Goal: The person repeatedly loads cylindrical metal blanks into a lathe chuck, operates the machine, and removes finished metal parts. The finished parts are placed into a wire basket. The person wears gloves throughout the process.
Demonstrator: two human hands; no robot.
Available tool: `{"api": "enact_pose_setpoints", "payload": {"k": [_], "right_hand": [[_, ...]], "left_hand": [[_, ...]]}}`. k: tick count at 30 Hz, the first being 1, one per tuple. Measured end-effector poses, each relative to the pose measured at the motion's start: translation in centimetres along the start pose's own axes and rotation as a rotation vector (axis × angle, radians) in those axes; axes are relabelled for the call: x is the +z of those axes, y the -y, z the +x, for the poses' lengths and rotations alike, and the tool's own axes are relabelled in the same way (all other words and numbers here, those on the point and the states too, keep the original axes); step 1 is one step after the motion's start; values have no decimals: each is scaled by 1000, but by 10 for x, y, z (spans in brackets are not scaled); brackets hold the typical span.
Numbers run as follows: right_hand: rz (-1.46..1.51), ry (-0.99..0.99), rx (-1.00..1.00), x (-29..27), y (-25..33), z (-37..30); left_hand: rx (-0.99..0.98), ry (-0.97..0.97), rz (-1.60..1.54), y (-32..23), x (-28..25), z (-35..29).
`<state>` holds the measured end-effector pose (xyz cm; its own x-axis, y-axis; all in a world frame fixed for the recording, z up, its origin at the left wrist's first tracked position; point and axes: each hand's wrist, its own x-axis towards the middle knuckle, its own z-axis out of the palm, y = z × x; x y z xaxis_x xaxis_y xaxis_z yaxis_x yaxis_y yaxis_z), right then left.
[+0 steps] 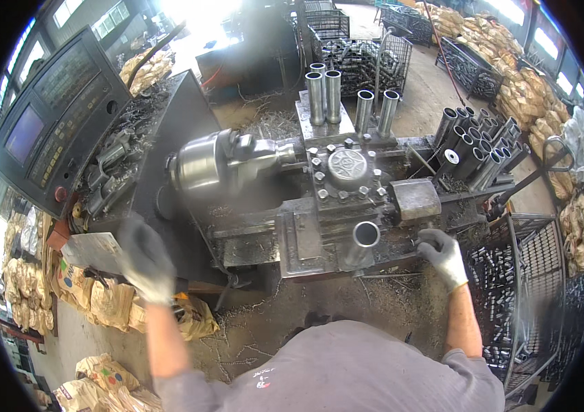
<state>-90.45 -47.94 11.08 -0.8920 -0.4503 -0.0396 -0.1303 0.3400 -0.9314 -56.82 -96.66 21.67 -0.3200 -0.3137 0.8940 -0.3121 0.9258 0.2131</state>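
Note:
My left hand (144, 259), in a grey and white glove, is smeared by motion beside the lathe's dark housing, so its fingers cannot be read. On the right, my gloved right hand (441, 254) is at the front of the machine, its fingers curled; whatever they hold, if anything, is hidden. Left of that hand, a metal tube (364, 242) stands upright on the carriage. Behind it sits the tool turret (347, 167), ringed with bolts. The chuck (199, 165) is at the left, its jaw area partly blurred.
A control panel (48, 127) with a screen rises at the left. Several tubes (477, 147) stand grouped on the machine's right end; more (324, 96) stand behind the turret. A wire cage (535, 257) with small metal parts is at my right. Sacks (110, 302) lie left.

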Motion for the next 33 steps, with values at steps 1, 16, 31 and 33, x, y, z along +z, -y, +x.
{"api": "enact_pose_setpoints", "payload": {"k": [1, 16, 31, 33], "right_hand": [[-6, 10, 13, 1, -4, -3], [-340, 582, -321, 120, 0, 43], [-356, 1886, -1182, 326, 23, -411], [-288, 2085, -1349, 332, 29, -472]], "left_hand": [[-10, 62, -168, -36, 15, -41], [-1334, 927, 38, -246, -96, -366], [-2492, -221, 588, -549, -356, -729], [-2593, -136, 828, -648, -346, -849]]}}
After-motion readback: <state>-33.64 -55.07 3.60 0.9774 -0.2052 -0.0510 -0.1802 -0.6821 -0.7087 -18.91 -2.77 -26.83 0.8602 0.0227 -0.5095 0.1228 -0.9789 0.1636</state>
